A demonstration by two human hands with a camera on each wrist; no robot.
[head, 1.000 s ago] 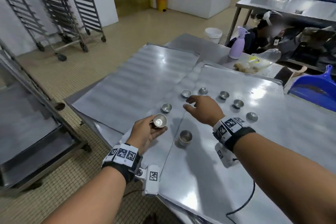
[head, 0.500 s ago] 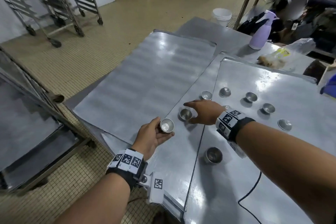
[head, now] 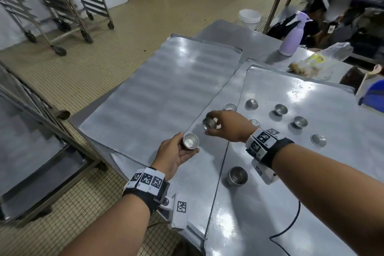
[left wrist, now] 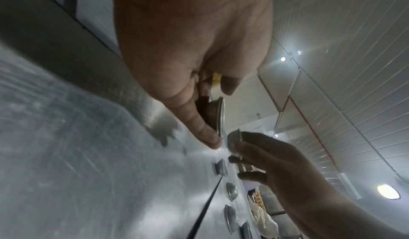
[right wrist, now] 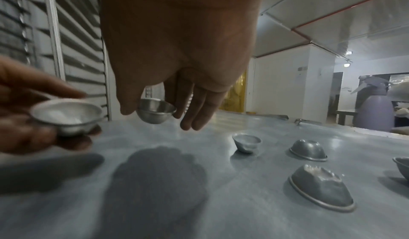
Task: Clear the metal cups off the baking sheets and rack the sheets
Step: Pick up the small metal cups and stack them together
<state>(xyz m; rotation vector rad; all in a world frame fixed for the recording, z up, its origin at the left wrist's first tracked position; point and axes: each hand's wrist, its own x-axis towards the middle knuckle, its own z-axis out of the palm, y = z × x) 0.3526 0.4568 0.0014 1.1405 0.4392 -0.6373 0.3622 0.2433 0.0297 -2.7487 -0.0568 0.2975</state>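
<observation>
Meanwhile both hands pinch cups above sheets strewn with loose cups [head: 300, 121].

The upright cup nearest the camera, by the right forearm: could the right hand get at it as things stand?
Probably not yet: the cup sits uncovered, but the right hand already pinches another cup.

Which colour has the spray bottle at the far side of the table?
Pale purple, lilac. The spray bottle shows best in the head view, standing near the far table edge.
</observation>
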